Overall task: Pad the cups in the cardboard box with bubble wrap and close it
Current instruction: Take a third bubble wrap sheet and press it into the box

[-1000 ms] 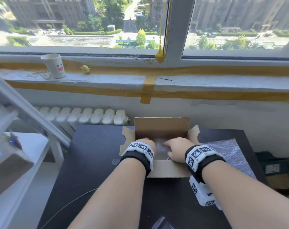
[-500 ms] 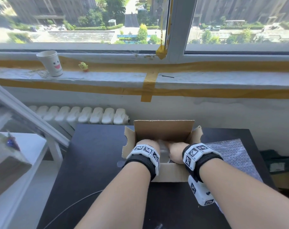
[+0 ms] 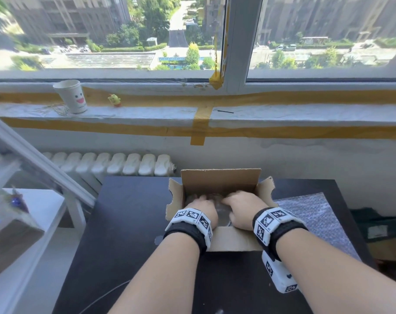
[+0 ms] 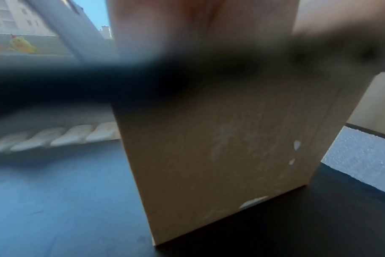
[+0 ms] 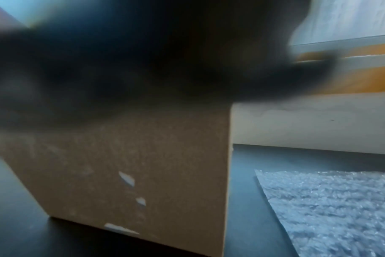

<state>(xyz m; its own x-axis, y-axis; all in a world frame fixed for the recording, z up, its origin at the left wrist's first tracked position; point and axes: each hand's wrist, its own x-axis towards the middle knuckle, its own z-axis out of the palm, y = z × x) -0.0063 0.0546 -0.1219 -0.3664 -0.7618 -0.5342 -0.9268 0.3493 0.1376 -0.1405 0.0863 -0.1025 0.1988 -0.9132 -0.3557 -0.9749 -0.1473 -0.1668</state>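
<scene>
An open cardboard box (image 3: pixel 219 180) stands on the black table (image 3: pixel 129 223) with its flaps up. Both my hands reach into it from the near side. My left hand (image 3: pixel 201 203) and right hand (image 3: pixel 238 206) lie side by side, fingers down, pressing on clear bubble wrap (image 3: pixel 223 215) inside. The cups are hidden under the wrap and my hands. A second bubble wrap sheet (image 3: pixel 317 220) lies flat on the table right of the box. Both wrist views show only the box's outer wall (image 4: pixel 220 156) (image 5: pixel 132 165) and that spare sheet (image 4: pixel 363 156) (image 5: pixel 330 208); the fingers are hidden there.
A white radiator (image 3: pixel 111 165) runs behind the table under a taped windowsill. A smiley paper cup (image 3: pixel 71 97) and a yellow toy (image 3: pixel 114 100) stand on that sill. A white shelf (image 3: pixel 34 214) is at the left, dark clutter (image 3: pixel 378 230) on the floor at the right.
Both hands have moved from the box's near rim further in and down, closer together, pushing the bubble wrap lower. The box has not shifted.
</scene>
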